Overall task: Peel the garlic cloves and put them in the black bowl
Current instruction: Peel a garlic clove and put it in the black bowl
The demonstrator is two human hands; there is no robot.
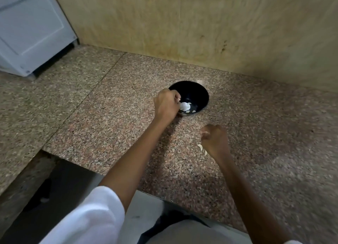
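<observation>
While a person looks down from a head-worn camera, a white sleeve (91,216) covers the left upper arm nearest the viewer, and both bare forearms reach out over a speckled pink-brown granite counter (109,116). The right hand (214,140) hovers low over the counter with its fingers curled in. A pale sliver shows at its fingertips, but whether it is pinched cannot be told. Thin papery garlic skins (200,147) lie on the stone just beside that hand.

Farther out, the left hand (167,105) reaches over the near rim of a round glossy black bowl (201,90). Its fingers are curled, and it seems to pinch a white peeled garlic clove (184,105) just inside the bowl. A few more peeled pieces (193,111) rest on the bowl's bottom.

The step in hand looks like dropping a finished clove. Next, the fingers need only release it, then find another unpeeled clove; none is clearly visible. Beyond stands a plywood wall (182,33).
</observation>
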